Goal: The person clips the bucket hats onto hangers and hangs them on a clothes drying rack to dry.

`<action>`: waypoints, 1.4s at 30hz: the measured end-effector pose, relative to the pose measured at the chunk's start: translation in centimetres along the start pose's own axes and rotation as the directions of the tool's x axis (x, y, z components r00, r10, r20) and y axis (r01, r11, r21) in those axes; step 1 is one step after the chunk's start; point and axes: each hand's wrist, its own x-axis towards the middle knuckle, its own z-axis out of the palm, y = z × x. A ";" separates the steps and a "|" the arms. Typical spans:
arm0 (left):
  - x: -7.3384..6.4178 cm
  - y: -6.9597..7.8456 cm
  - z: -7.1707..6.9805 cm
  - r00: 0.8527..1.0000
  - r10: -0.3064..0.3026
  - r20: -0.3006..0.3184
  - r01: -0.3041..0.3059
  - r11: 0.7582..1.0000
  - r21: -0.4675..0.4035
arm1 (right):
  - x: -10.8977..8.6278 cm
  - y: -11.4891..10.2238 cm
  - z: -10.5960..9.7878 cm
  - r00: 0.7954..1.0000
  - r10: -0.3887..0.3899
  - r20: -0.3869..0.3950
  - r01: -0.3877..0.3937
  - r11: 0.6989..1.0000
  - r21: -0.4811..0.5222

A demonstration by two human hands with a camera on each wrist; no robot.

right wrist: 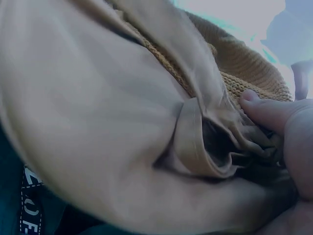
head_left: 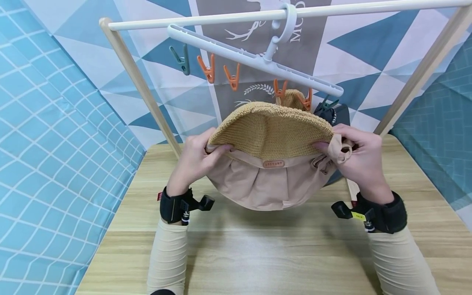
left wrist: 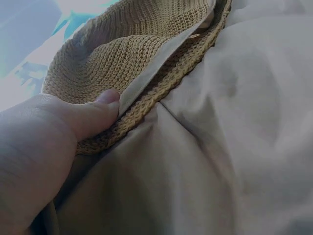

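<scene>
A sun hat with a tan knitted crown (head_left: 276, 131) and a pleated beige fabric brim (head_left: 254, 184) is held up between both hands, its opening facing the head camera. My left hand (head_left: 195, 157) pinches its left edge, thumb (left wrist: 100, 112) on the inside of the knit. At the other edge, my right hand (head_left: 363, 157) grips the hat beside a fabric bow (head_left: 339, 149); that thumb (right wrist: 264, 107) also presses on the knit. A small brown label (head_left: 273, 164) sits on the inner band. The fingers behind the hat are hidden.
A pale blue hanger (head_left: 254, 61) with orange and green clips hangs tilted from a white rail (head_left: 236, 17). Behind the hat, a tan knitted piece (head_left: 293, 98) is at two orange clips. A dark cap (head_left: 342, 114) is near a green clip. Below is a wooden table (head_left: 239, 254).
</scene>
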 end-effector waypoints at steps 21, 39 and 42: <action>-0.1 0.2 -0.6 0.993 0.059 -0.103 -0.064 0.997 -0.051 | 0.1 0.2 -0.5 0.997 0.082 -0.007 -0.081 0.997 0.017; -1.1 0.0 -4.8 0.922 0.096 -0.375 -0.145 0.984 -0.104 | 0.6 0.6 -1.9 0.976 0.035 0.214 -0.133 0.877 0.462; -1.3 -0.1 -5.4 0.912 0.084 -0.401 -0.131 0.987 -0.091 | 0.6 0.5 -1.8 0.975 0.065 0.214 -0.158 0.878 0.453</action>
